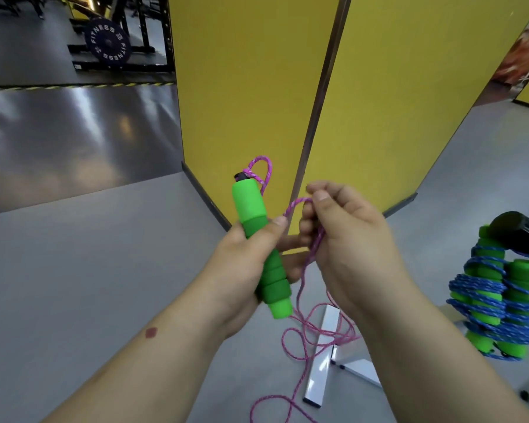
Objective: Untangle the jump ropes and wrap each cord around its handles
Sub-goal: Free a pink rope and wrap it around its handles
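Observation:
My left hand [251,264] grips a green foam handle [258,239] upright, thumb across its middle. A pink cord [315,334] leaves the handle's black top in a small loop, runs to my right hand [345,242], then drops in loose coils to the floor. My right hand pinches a bend of that cord just right of the handle. At the right edge, a second jump rope [501,300] hangs from a black bar, its blue cord wound tightly around two green handles. The pink rope's other handle is hidden.
Yellow partition panels [257,87] stand directly ahead. A white metal stand foot [321,355] lies on the grey floor under the pink coils. A weight plate and rack [107,44] sit far back left. Open grey floor spreads to the left.

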`<state>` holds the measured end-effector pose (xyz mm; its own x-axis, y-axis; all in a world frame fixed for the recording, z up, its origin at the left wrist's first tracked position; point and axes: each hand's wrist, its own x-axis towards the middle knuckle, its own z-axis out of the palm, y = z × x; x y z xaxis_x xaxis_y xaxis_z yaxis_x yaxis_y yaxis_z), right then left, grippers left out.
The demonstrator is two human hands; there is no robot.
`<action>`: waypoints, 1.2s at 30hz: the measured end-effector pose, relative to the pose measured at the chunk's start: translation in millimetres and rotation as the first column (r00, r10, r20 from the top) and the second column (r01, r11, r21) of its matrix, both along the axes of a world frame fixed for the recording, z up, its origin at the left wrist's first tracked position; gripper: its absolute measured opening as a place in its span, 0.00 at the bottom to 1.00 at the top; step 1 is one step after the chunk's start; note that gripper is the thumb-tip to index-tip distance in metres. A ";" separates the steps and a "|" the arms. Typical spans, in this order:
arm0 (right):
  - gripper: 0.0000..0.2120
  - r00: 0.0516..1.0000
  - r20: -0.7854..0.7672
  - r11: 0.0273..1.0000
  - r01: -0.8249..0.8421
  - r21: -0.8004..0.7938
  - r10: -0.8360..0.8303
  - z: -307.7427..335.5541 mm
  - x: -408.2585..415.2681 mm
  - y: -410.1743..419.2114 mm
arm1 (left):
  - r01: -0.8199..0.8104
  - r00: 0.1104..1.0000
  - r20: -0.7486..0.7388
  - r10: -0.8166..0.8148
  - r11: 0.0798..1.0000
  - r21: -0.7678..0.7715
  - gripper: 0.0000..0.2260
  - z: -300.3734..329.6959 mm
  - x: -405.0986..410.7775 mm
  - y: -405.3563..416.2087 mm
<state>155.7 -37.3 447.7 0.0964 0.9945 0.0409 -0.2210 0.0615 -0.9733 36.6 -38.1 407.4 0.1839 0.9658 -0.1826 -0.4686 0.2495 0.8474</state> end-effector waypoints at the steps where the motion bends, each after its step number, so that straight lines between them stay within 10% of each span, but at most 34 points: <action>1: 0.08 0.999 0.018 0.998 0.026 0.051 -0.027 2.3 0.7 0.4 | 0.048 0.999 0.009 -0.048 0.999 0.022 0.09 0.9 5.7 -3.1; 6: 0.03 0.989 0.133 0.997 0.057 0.047 -0.063 -2.0 2.8 -4.8 | 0.077 0.985 -0.165 -0.040 0.971 0.226 0.04 4.7 15.2 -5.0; 10: 0.14 0.964 -0.066 0.904 -0.265 -0.334 0.258 -17.9 -0.3 -10.1 | -0.163 0.983 -0.057 0.174 0.974 0.159 0.04 11.0 -1.4 6.6; 12: 0.16 0.907 0.122 0.831 -0.307 -0.465 0.403 -19.8 3.6 -15.7 | -0.270 0.950 -0.124 0.288 0.952 0.144 0.11 6.6 -12.9 15.8; 23: 0.10 0.974 0.213 0.997 0.065 0.039 -0.072 -1.3 12.8 -0.9 | 0.101 0.981 -0.189 -0.052 0.959 0.264 0.13 -1.2 24.4 -5.4; 29: 0.26 0.951 -0.046 0.889 -0.302 -0.343 0.305 -20.2 11.9 -4.6 | -0.102 0.977 -0.161 0.142 0.967 0.235 0.14 1.9 14.3 5.3; 31: 0.25 0.880 0.087 0.796 -0.376 -0.474 0.467 -17.8 13.6 -12.5 | -0.205 0.956 -0.169 0.238 0.959 0.196 0.19 2.9 2.7 14.1; 36: 0.12 0.748 0.598 0.949 -0.138 -0.284 0.287 -17.0 19.0 -11.7 | -0.265 0.936 -0.193 0.295 0.950 0.167 0.15 0.4 -3.8 20.8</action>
